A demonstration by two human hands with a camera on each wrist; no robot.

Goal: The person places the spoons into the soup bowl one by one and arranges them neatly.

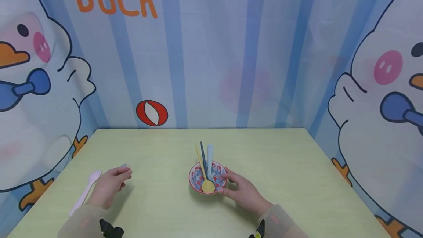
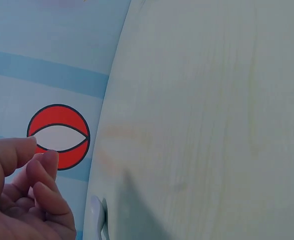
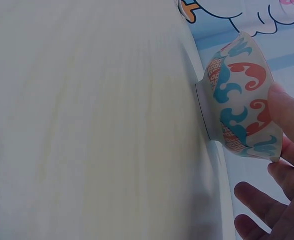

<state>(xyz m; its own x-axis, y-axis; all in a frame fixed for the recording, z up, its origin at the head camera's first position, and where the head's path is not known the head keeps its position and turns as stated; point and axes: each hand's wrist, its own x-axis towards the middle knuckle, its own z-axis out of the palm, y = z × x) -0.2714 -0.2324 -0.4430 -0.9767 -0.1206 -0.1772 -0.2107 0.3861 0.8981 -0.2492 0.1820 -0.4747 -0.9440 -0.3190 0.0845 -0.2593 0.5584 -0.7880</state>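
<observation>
A small patterned bowl (image 1: 195,179) stands near the middle of the table. Inside it lean a yellow spoon (image 1: 208,186), a dark blue utensil (image 1: 203,159) and a light blue spoon (image 1: 210,157), handles pointing up and away. My right hand (image 1: 244,192) grips the bowl's right side with thumb and finger at the rim; the right wrist view shows the bowl's outside (image 3: 241,100) beside the thumb. Over the left of the table, my left hand (image 1: 110,184) has its fingers loosely bent, holding nothing. A lavender spoon (image 1: 82,195) lies to its left.
A pale tip (image 1: 123,165) pokes out behind the left hand, the rest hidden. In the left wrist view a pale spoon (image 2: 97,217) lies low. The pale yellow table (image 1: 158,150) meets a blue striped curtain (image 1: 208,65) with ducks at the back and sides.
</observation>
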